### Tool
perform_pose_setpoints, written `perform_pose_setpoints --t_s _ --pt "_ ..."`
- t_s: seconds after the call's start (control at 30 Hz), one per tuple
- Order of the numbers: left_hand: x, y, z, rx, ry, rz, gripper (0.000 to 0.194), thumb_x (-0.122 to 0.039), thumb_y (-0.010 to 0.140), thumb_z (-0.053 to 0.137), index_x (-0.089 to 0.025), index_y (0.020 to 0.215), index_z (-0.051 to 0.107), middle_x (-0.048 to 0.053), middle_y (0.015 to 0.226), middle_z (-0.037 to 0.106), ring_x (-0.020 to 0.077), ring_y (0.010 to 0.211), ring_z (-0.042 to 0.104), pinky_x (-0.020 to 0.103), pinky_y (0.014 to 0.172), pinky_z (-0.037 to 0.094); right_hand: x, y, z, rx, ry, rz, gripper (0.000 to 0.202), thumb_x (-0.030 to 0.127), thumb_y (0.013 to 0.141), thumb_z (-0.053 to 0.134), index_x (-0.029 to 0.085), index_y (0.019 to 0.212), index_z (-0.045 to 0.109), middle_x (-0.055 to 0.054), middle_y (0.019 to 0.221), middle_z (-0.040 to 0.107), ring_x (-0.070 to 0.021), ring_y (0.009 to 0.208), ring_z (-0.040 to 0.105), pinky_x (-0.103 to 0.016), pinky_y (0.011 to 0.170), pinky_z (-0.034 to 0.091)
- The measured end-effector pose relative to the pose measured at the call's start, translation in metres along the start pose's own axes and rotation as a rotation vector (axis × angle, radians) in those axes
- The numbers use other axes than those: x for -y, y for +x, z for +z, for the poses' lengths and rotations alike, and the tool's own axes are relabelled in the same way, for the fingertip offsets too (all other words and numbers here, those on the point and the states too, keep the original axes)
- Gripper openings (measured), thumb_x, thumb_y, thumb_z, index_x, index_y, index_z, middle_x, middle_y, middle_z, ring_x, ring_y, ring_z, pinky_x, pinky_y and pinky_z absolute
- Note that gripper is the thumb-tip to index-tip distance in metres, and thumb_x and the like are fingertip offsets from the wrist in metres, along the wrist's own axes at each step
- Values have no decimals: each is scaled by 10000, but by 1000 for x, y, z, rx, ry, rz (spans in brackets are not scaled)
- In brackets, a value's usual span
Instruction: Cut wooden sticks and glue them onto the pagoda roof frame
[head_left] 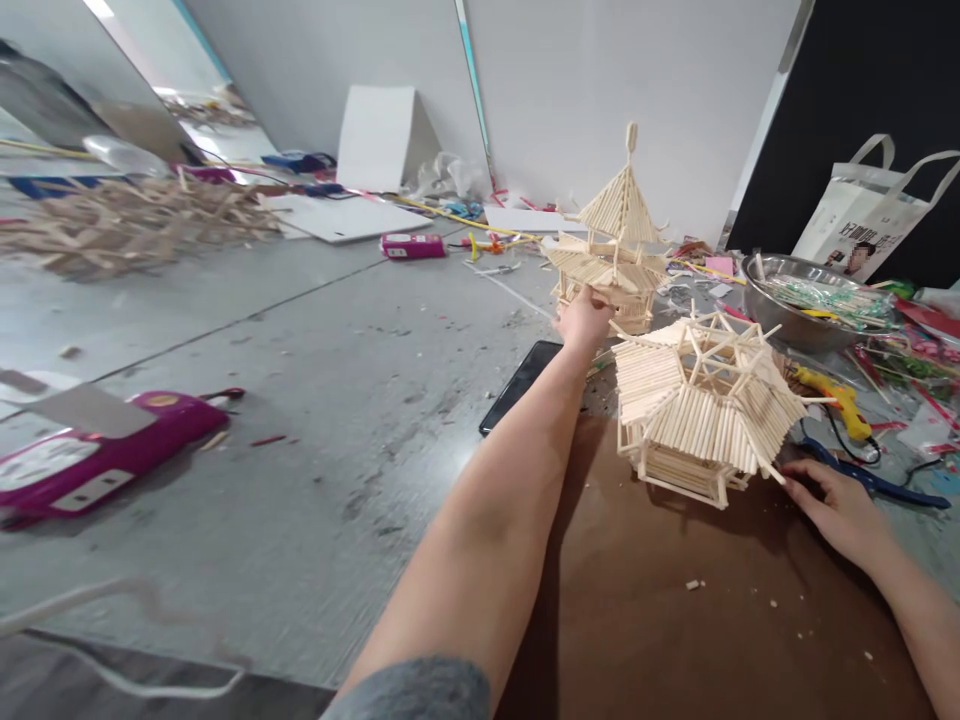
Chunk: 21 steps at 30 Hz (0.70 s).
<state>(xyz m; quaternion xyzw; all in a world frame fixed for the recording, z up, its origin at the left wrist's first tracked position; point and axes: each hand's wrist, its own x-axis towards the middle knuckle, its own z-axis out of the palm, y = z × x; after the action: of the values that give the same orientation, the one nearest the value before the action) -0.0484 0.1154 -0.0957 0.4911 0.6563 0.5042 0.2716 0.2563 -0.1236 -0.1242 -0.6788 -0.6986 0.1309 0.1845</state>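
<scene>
A tall pagoda model of thin wooden sticks (619,205), with a pointed roof and finial, stands at the back. My left hand (586,316) reaches out to it, fingers bent against its lower tier; their tips are partly hidden. Closer to me, a wider stick pavilion model (705,415) rests on a brown sheet (637,600). Its slatted roof has an open frame of sticks at the top. At the roof's right front corner, my right hand (844,510) has thumb and forefinger closed on a protruding stick end.
A black phone (521,385) lies left of the sheet. Purple power strips (169,420) and a heap of sticks (135,225) are farther left. On the right are blue-handled pliers (874,475), a yellow glue gun (844,400), a metal bowl (814,325) and a white bag (859,220).
</scene>
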Motion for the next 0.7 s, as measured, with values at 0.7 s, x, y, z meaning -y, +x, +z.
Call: perform_pose_setpoints --t_s 0.7 --pt "-51 -23 -28 -199 -43 301 335 -140 653 551 -211 979 584 -8 669 591 159 737 545 303 748 371 -3 -2 -3 4 -26 -22 309 472 762 433 249 831 636 -31 867 698 -211 797 641 -308 682 494"
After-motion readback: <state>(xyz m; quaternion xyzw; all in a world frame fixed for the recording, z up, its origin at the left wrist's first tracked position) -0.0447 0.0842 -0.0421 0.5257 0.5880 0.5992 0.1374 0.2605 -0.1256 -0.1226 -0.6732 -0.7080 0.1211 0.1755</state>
